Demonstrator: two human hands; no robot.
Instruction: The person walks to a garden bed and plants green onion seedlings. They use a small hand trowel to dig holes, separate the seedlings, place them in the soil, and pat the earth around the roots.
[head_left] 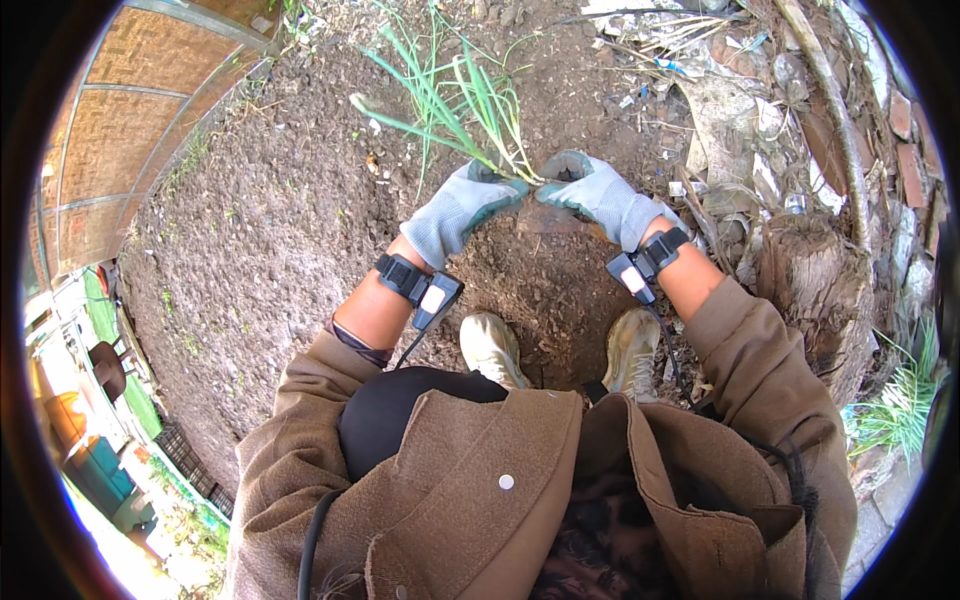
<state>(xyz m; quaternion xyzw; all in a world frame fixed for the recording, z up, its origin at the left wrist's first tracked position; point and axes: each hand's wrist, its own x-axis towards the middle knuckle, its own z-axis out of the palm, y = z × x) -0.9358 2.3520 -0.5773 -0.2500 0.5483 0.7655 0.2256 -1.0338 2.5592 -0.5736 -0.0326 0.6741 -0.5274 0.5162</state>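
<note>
A bunch of spring onions (445,108) with long green leaves fans out away from me, up and to the left, over bare soil. Its pale lower ends run in between my two gloved hands. My left hand (462,212), in a grey glove with green fingers, is closed around the lower stems. Closely facing it, my right hand (603,198) in a matching glove pinches the stem ends, its thumb and fingertips curled together. The gloves partly hide the bases, so roots cannot be made out.
Dark, crumbly soil (270,240) surrounds my shoes (492,348). Along the right lie a wood stump (815,290), a long pole (830,90), bricks and litter. More grassy green leaves (895,405) stand at lower right. A woven panel wall (130,125) rises on the left.
</note>
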